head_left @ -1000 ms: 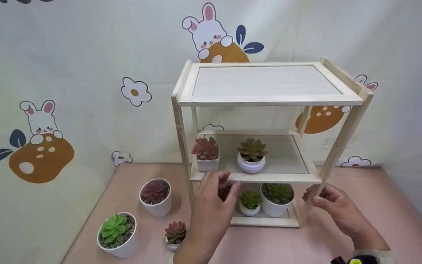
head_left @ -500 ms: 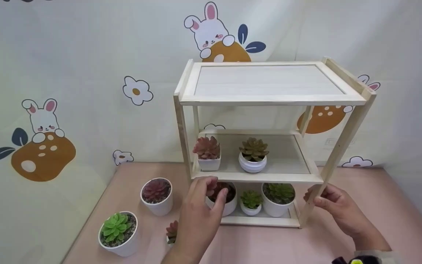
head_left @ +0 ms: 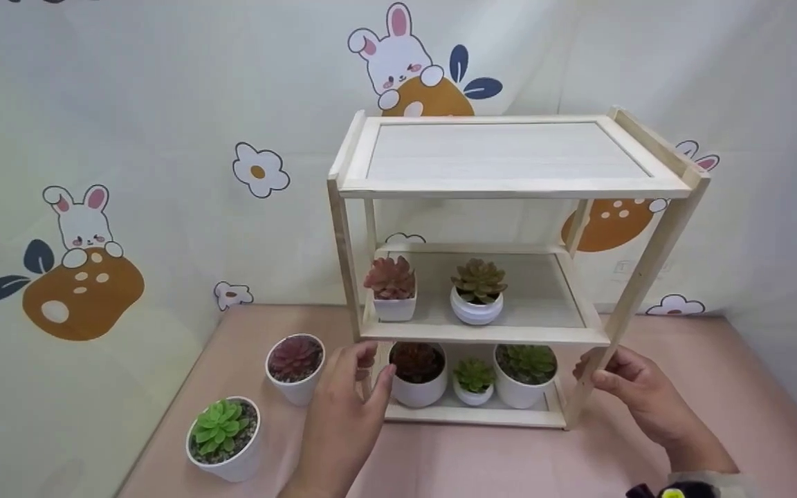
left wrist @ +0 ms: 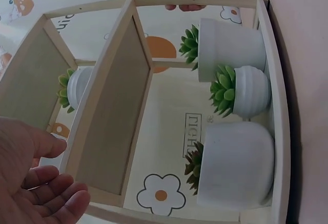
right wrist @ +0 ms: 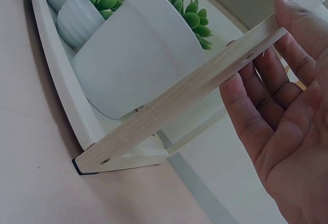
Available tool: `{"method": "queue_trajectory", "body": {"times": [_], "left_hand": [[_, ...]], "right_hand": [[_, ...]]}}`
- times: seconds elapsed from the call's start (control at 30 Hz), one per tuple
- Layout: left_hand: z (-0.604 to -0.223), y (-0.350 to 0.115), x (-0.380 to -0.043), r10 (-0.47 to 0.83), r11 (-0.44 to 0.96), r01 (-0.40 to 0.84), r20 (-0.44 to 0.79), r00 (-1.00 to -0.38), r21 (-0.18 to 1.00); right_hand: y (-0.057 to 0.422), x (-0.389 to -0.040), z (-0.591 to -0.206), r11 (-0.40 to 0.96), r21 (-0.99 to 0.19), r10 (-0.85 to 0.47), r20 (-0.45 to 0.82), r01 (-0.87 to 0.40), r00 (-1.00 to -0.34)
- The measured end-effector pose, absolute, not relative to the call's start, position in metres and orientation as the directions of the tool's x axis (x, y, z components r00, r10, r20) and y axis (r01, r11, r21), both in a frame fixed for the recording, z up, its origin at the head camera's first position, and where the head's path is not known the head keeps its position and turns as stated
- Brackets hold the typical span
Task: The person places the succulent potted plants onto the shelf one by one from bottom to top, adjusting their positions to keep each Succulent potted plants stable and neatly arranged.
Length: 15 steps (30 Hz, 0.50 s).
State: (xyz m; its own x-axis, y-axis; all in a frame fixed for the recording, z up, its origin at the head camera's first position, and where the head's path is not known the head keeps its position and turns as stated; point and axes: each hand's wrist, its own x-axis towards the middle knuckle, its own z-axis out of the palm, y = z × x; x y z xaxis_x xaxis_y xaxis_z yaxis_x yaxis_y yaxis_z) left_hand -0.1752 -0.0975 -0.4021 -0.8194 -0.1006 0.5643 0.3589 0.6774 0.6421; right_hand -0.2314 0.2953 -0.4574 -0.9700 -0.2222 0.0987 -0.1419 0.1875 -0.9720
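A three-tier wooden shelf [head_left: 488, 336] stands on the pink table. My right hand [head_left: 640, 398] grips its right front post; the right wrist view shows the thumb [right wrist: 302, 16] on one side and fingers [right wrist: 241, 106] behind. My left hand [head_left: 343, 408] is by the lower left front post, its fingers loosely bent and nothing between them. On the bottom tier sit a dark red succulent [head_left: 418, 377], a small green one [head_left: 474, 382] and a larger green one [head_left: 526, 373], all in white pots. The middle tier bears a pink succulent [head_left: 394, 287] and an olive-green one [head_left: 478, 290].
Left of the shelf, a purple-red potted succulent [head_left: 295, 366] and a bright green one [head_left: 224, 437] stand on the table [head_left: 481, 463]. Behind everything hangs a pale cloth [head_left: 177, 90] printed with rabbits and flowers. The shelf's top board [head_left: 509, 152] is bare.
My left hand has moved left and slightly down, uncovering the dark red succulent on the bottom tier and now hiding the small reddish one at the front. My right hand keeps its hold.
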Motion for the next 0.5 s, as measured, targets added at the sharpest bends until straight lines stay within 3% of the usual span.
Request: {"method": "queue_trajectory", "body": {"times": [0.27,0.5], "left_hand": [[-0.413,-0.118,-0.175,-0.153,0.715,0.262,0.510,-0.846,0.649],[-0.431,-0.138,-0.174,-0.180,0.744,0.256,0.554,-0.813,0.617]], "right_hand": [[0.296,-0.232,-0.457,0.198,-0.969,-0.215,0.103,-0.147,-0.971],[0.297,-0.232,-0.461,0.133,-0.974,-0.258,0.145,-0.184,-0.955]]}}
